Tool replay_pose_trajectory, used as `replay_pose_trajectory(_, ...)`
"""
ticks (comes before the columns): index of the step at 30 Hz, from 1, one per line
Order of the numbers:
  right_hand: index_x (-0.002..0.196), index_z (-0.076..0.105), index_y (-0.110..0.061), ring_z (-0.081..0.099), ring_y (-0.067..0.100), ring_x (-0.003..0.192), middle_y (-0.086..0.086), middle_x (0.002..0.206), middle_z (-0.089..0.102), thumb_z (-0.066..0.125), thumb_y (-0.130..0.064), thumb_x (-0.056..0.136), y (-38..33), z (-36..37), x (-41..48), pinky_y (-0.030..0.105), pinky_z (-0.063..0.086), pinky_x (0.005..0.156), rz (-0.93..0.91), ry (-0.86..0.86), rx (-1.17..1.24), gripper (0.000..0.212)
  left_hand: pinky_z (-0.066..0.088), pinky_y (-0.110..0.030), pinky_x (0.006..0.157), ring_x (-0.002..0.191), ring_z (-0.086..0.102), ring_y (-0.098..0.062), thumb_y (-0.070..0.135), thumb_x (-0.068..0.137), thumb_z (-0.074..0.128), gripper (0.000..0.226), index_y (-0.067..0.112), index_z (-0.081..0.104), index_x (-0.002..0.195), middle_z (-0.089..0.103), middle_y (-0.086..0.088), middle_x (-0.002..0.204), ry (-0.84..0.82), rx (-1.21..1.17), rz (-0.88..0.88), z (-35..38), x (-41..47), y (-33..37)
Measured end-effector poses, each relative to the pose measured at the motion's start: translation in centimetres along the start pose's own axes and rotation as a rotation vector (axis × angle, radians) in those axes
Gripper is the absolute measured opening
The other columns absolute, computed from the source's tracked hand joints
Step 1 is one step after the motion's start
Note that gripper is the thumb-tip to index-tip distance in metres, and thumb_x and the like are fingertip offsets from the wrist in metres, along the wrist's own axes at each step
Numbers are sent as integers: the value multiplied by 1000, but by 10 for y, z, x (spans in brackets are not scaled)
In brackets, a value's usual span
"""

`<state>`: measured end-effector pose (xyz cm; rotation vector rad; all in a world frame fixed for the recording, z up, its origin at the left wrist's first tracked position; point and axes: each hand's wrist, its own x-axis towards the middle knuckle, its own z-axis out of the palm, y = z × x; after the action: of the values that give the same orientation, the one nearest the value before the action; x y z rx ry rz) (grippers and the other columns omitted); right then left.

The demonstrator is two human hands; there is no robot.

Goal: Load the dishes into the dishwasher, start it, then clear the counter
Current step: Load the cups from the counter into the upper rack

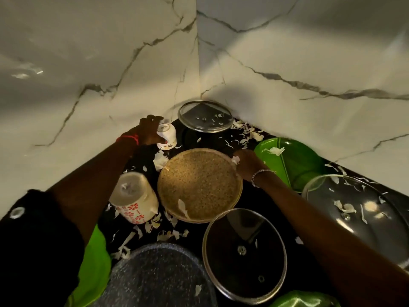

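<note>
Counter (256, 202) corner — two dishes in hand.
Left hand (150, 130) curled round mug (168, 136); right hand (246, 165) pinching plate (199, 185) rim — peelings (245, 131) scattered.

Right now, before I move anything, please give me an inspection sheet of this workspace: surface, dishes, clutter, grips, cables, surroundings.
Surface: dark counter, strewn with scraps.
Job's things: small white cup and flowered cup, both upside down; brown plate; green plate; back lid, front lid, right lid, all glass; speckled pan.
Clutter: pale vegetable scraps on counter, lids and plates.
Grips: left hand holds the small white cup; right hand at the brown plate's rim, hold unclear.
Cables: nothing seen.
Surroundings: marble walls meeting in a corner.
</note>
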<state>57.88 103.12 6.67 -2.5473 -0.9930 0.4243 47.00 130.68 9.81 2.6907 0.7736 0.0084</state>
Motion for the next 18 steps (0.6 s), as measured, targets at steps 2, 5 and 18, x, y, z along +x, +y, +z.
replay_pose_trajectory(2, 109, 57, 6, 53, 32, 111, 24, 119, 55, 53, -7, 87, 7, 5, 7, 30, 42, 84, 21, -32, -22, 25, 30, -42, 106, 128, 35, -40, 25, 73, 77, 77, 6, 37, 136, 38, -21, 136, -30, -6, -8, 4, 8, -2)
replay_pose_trajectory(5, 121, 53, 3, 49, 33, 118, 22, 128, 50, 50, -10, 92, 7, 8, 15, 32, 40, 94, 61, -96, -54, 32, 29, -44, 109, 130, 31, -38, 14, 73, 77, 85, 10, 27, 142, 29, -20, 140, -87, -37, -2, 11, 12, 1)
replay_pose_trajectory(18, 117, 54, 7, 49, 33, 118, 24, 125, 53, 44, -13, 96, 4, 8, 16, 33, 38, 95, 134, 17, -43, 30, 41, -41, 95, 117, 47, -39, 11, 65, 82, 74, 0, 43, 126, 49, -25, 125, 120, -206, -55, 5, 8, 13)
